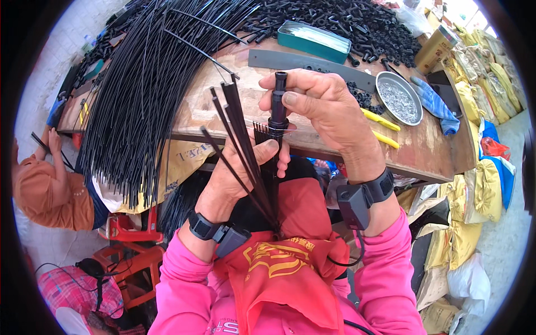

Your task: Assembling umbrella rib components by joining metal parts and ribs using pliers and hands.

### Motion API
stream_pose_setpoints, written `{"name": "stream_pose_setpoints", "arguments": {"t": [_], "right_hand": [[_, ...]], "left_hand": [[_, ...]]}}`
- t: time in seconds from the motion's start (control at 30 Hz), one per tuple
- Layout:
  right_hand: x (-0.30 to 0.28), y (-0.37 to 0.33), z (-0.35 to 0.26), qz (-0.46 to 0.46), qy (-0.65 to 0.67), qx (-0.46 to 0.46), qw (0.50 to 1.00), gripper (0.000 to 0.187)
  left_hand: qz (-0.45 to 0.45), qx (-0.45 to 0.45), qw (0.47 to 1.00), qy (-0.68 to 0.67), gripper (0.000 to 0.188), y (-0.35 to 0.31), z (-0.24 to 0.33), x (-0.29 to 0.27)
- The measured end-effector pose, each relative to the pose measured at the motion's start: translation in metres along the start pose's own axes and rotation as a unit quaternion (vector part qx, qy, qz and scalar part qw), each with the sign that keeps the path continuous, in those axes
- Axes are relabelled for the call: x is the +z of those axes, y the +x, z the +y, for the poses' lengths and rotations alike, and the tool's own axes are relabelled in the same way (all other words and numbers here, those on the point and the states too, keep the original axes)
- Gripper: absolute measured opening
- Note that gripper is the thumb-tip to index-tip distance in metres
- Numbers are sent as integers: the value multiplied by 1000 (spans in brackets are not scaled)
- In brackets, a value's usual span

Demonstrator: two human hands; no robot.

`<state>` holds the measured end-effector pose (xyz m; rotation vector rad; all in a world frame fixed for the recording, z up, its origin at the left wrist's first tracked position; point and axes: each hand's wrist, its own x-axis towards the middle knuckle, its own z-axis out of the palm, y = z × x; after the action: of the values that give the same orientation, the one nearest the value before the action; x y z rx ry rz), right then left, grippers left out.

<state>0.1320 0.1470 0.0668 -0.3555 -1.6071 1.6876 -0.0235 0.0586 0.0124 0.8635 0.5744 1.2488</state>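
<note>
Upright before me stands a black stepped tube fitting (278, 106), much like an umbrella runner, with a wider collar low down. My right hand (326, 103) pinches its upper part between thumb and fingers. Wrapped around a bundle of thin black rods (236, 124), resembling umbrella ribs, my left hand (234, 170) presses its thumb near the collar. Several rod ends stand in a row against the collar's left side, and a fine wire or thread runs off its right side. The rods' lower ends reach down to my red apron (312, 206).
A wooden table (413, 148) holds a big heap of black rods (134, 100), loose black fittings (340, 22), a green box (314, 42), a metal bar (312, 68), a round dish (398, 97), yellow-handled pliers (382, 127) and a blue glove (435, 106). A co-worker (53, 192) sits left.
</note>
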Motion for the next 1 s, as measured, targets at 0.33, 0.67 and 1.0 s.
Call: {"name": "stream_pose_setpoints", "arguments": {"t": [0.33,0.67,1.0], "right_hand": [[0,-6,-6,-13,-33,9,999,30],[3,-9,-8,-25,-8,-11,1000,31],[18,-37,13,118,-254,-112,953,68]], "left_hand": [[-4,4,1000,-29,35,0,-2,1],[-20,-3,999,-41,36,-3,2,7],[37,0,999,-3,24,-8,2,6]]}}
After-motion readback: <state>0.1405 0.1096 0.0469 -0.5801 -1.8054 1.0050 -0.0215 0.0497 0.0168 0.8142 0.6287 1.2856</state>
